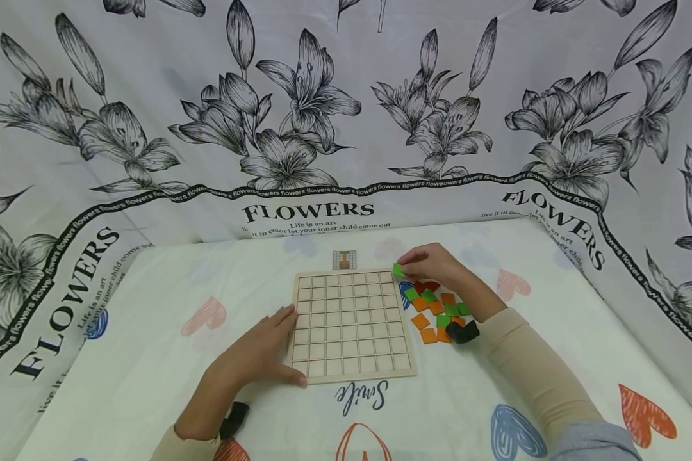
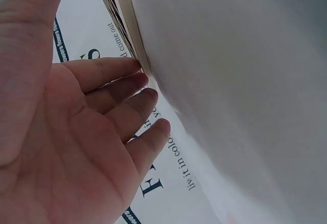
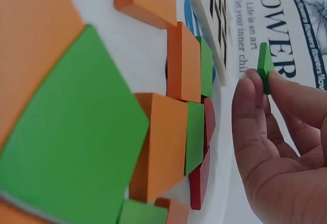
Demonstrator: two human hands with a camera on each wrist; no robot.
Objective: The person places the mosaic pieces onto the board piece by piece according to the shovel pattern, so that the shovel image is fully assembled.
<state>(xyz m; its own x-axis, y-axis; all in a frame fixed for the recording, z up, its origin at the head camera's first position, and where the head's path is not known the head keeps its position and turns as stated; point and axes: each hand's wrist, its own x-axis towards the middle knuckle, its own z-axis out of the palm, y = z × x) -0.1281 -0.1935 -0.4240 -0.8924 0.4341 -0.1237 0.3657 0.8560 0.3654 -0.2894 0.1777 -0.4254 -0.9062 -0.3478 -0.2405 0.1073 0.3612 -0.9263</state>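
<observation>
My left hand (image 1: 257, 352): fingers loosely extended, grasping nothing, touching left edge of board (image 1: 348, 330). Board lies flat, centre. Green tile (image 1: 398, 270) at board's far right corner, pinched by my right hand (image 1: 430, 262). Loose tiles (image 1: 436, 308) right of board.

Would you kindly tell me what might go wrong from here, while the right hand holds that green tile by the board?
The green tile is only pinched in the right hand, so it might slip.
The loose orange and green tiles lie close to the right forearm, which could brush and scatter them.
The left hand touches the board only along its left side, so a knock might shift it.
</observation>
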